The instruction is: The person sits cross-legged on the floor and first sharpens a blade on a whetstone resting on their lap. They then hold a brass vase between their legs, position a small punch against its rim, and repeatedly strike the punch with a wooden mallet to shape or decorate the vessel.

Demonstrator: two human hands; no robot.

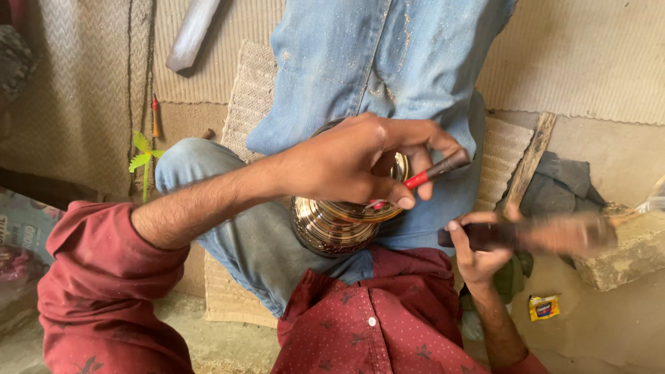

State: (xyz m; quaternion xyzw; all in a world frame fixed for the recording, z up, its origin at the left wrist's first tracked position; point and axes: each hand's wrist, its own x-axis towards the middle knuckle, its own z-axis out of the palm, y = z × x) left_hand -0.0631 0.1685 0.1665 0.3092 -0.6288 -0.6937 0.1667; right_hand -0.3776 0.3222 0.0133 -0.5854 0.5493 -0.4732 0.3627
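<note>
A ribbed brass vessel [339,225] sits at the centre of the frame, resting in the person's lap against the blue jeans [360,76] and just above the hem of the dark red shirt [374,318]. Its polished rings face the camera; what lies inside it cannot be told, since the hand covers its mouth.

The left hand [353,163] lies over the top of the vessel, its grip closed around a slim chisel-like tool with a red band [429,174]. The tool slants from the fingers towards the upper right, and its lower tip meets the vessel's upper rim just below the thumb.

The right hand [478,253], lower right of centre and just beside the vessel, has its grip clamped on the dark handle of a wooden mallet [547,234]. The mallet runs out horizontally to the right and is blurred, so its head is not clearly shown. It stands apart from the tool's upper end.

Farther out, a woven mat [242,97] lies under the legs on the floor. A small green sprig [142,156] stands at the left, a pale flat bar [190,34] lies at the upper left, a wooden strip [530,159] leans at the right, a stone block [627,253] sits at the right edge, and a small yellow packet [544,307] lies at the lower right.
</note>
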